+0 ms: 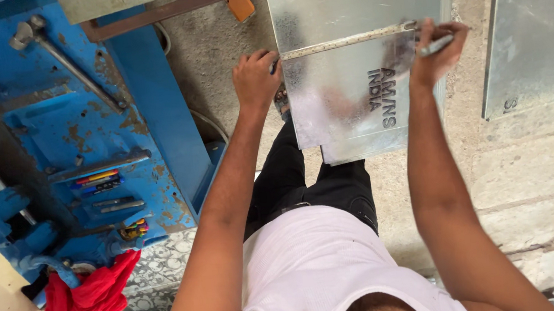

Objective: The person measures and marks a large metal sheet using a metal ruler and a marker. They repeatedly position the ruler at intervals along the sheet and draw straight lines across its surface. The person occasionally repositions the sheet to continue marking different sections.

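Left hand (256,78): grip curled over the left end of the steel rule (347,40), pinning it to the sheet.
Right hand (437,50): grip pinching a slim grey marking tool (436,45) at the rule's right end.
Metal sheet (354,98): flat, glossy, galvanized, lying across the person's front above the stone floor (543,174).
Risk: smooth rule may skid on slick zinc, skewing the line; sharp edges could cut.
Machine (79,129): blue, chipped, rusty; red rag (88,302).
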